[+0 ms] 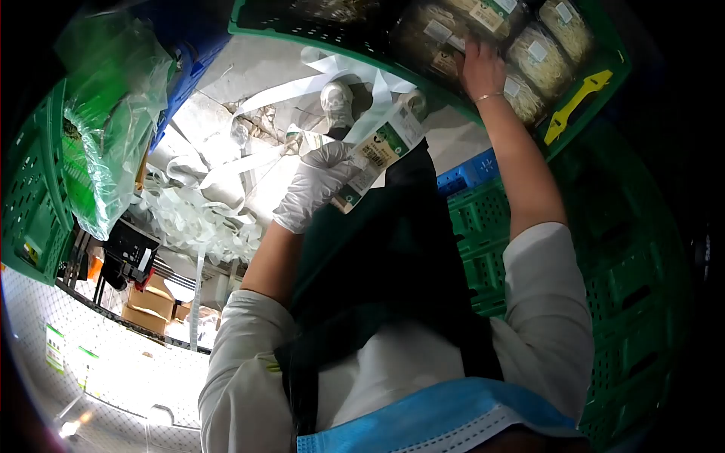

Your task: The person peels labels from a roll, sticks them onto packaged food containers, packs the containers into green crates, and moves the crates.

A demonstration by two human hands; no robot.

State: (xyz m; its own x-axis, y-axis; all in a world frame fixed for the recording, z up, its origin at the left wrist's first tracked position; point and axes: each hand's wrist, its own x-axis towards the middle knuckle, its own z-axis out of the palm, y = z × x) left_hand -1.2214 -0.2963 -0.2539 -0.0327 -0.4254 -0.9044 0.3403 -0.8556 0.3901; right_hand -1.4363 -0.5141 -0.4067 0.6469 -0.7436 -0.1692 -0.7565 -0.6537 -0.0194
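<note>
My left hand [321, 177], in a white glove, grips a strip of printed labels [381, 147] with green and cream patches in front of the dark apron. White backing tape [283, 94] trails near it toward the floor. At the upper right my bare right hand [483, 72], with a thin bracelet at the wrist, reaches into a green crate [340, 49]. Its fingers lie stretched over clear packs of pale strands [538, 57], several with white labels. The fingertips touch a label [457, 43] on one pack.
A heap of crumpled white tape [200, 219] lies left of centre. Plastic film [113, 151] hangs over a green crate [30, 181] at the left. Below are cardboard boxes [149, 302]; green crates [483, 219] stand at the right. A yellow strap [575, 107] crosses the upper crate's edge.
</note>
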